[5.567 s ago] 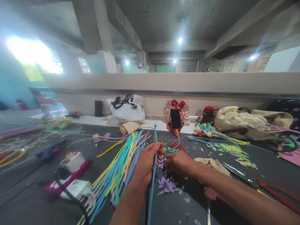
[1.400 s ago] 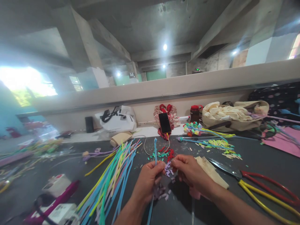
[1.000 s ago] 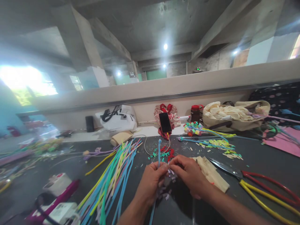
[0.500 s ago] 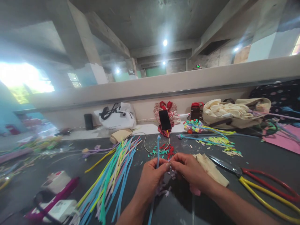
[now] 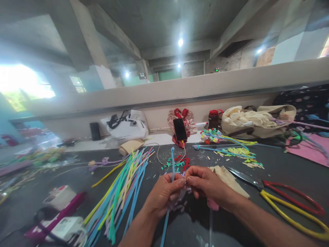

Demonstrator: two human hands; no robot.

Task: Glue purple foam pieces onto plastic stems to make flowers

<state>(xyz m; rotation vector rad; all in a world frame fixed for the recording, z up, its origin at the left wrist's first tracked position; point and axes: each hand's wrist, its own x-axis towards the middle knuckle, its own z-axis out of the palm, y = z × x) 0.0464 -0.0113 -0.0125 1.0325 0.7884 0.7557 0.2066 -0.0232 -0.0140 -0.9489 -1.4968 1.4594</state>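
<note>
My left hand (image 5: 164, 193) is closed round a long blue pipe cleaner (image 5: 172, 161) that stands up between the fingers and runs down past the wrist. My right hand (image 5: 205, 183) meets it fingertip to fingertip, pinching something small at the stem; a bit of purple shows there but I cannot make it out. Small purple cut pieces (image 5: 177, 207) lie on the dark table (image 5: 269, 206) just under both hands.
A fan of coloured pipe cleaners (image 5: 123, 188) lies left of my hands. Red and yellow handled shears (image 5: 282, 199) lie to the right, next to a beige cloth (image 5: 226, 175). A phone (image 5: 180, 129), bags, a jar (image 5: 213, 119) and finished flower stems (image 5: 226, 140) sit along the back.
My hands have come together from the purple pile on the table and now hold raised at the blue stem. The camera has shifted slightly; the stem stays upright.
</note>
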